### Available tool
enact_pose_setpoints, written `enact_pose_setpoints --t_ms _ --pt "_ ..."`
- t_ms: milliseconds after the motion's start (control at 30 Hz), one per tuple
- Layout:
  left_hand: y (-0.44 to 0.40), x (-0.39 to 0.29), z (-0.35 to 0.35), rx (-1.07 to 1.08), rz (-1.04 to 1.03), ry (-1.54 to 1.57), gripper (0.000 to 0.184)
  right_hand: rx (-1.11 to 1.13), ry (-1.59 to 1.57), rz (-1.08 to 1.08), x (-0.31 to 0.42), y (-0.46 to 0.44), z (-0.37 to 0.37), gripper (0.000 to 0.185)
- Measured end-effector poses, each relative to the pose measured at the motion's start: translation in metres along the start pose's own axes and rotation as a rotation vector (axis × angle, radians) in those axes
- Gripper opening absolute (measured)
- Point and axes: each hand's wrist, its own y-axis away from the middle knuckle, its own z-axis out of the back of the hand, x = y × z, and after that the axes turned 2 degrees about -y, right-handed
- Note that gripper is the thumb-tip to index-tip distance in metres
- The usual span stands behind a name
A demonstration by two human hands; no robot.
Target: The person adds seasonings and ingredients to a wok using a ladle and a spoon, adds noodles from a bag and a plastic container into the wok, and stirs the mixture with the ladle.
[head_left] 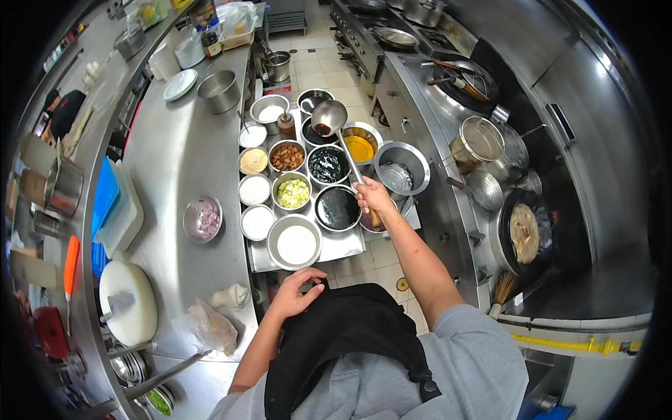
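"Over by the dark pots (337, 208), what do you see?"

"One big ladle (330, 117). The right hand (374, 195) has its fingers shut tight around the long handle. The round end is up by the far dark pots, with a bit of dark brown stuff in it."

"What is hard to see?"

"The ladle hides part of a dark pot. The right hand and arm cover most of a pot with red-brown stuff (373, 221). I can't tell how high the ladle is."

"And the left hand (297, 291)?"

"It is near the black apron (329, 315). Its fingers are bent and a bit wide. I can't tell what the tips touch."

"Who is far off on the left?"

"One other person (68, 114) in black, partly hidden."

"Now count!"

"Four dark pots, five with white stuff (295, 243), one with tan powder (253, 161), one with brown bits (287, 157), one with green bits (292, 192) and one with yellow stuff (358, 147). One squeeze bottle (286, 127) stands between them."

"What else?"

"One bowl of pink bits (203, 220) sits on the long worktop (164, 175). One black wok (505, 234) on the right has pale food (524, 234) in it."
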Motion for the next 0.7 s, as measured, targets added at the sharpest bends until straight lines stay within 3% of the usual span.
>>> enact_pose_setpoints --t_ms 200,467,533,700 --pt "-0.009 0.005 -0.006 0.044 -0.014 -0.018 0.029 0.133 -0.179 -0.033 0.016 0.014 0.004 0.01" --pt "-0.043 -0.012 -0.038 0.186 -0.113 -0.038 0.028 0.176 -0.428 0.002 0.057 0.077 0.047 0.023" --pt "-0.053 -0.015 -0.055 0.24 -0.056 -0.025 0.029 0.186 -0.484 0.023 0.065 0.105 0.071 0.024" --pt "-0.081 -0.035 -0.115 0.354 -0.151 -0.048 0.027 0.181 -0.593 0.147 0.085 0.195 0.151 0.034"
